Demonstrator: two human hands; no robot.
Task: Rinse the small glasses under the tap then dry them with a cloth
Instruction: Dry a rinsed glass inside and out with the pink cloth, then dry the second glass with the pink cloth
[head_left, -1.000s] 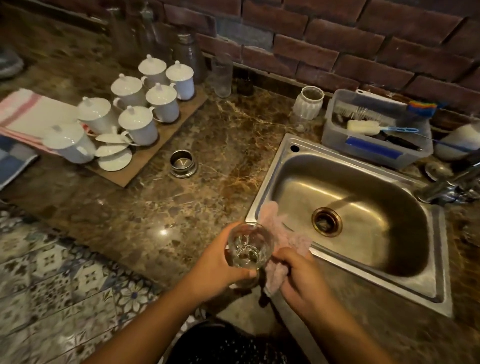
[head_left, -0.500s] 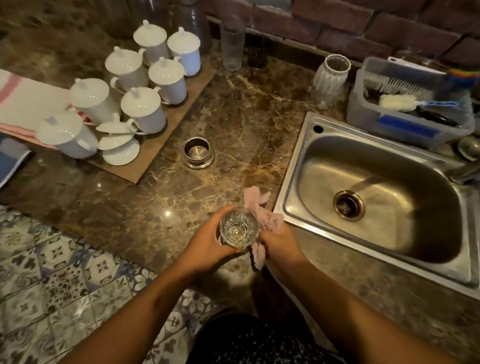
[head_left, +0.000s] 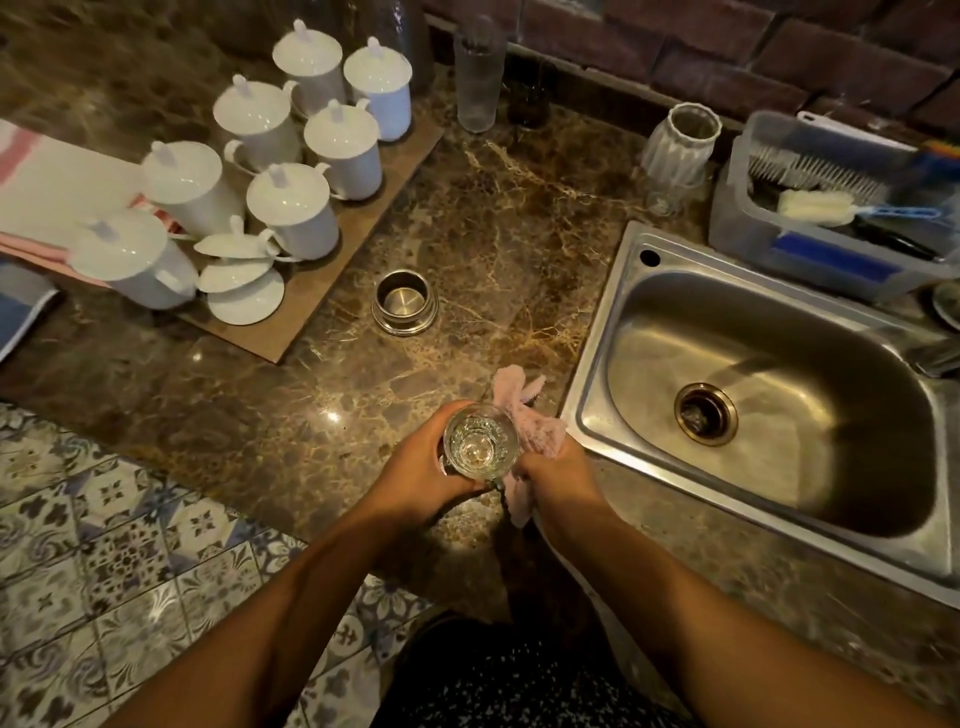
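A small clear patterned glass (head_left: 480, 441) is held upright over the marble counter's front edge, its mouth facing me. My left hand (head_left: 421, 475) wraps around its left side. Pressed against the glass's right side is a pink cloth (head_left: 524, 415), which my right hand (head_left: 558, 475) grips. One end of the cloth sticks up behind the glass and another hangs below my fingers. The steel sink (head_left: 769, 395) lies to the right; its tap is only partly visible at the right edge.
A wooden board (head_left: 332, 275) with several white lidded mugs stands at the back left. A small steel cup (head_left: 402, 306) sits mid-counter. A tall glass (head_left: 478, 78), a ribbed white jar (head_left: 678, 143) and a tub of brushes (head_left: 831, 208) line the back.
Both hands with the glass and cloth have drifted left, from over the sink's corner to over the counter. The glass has turned more upright.
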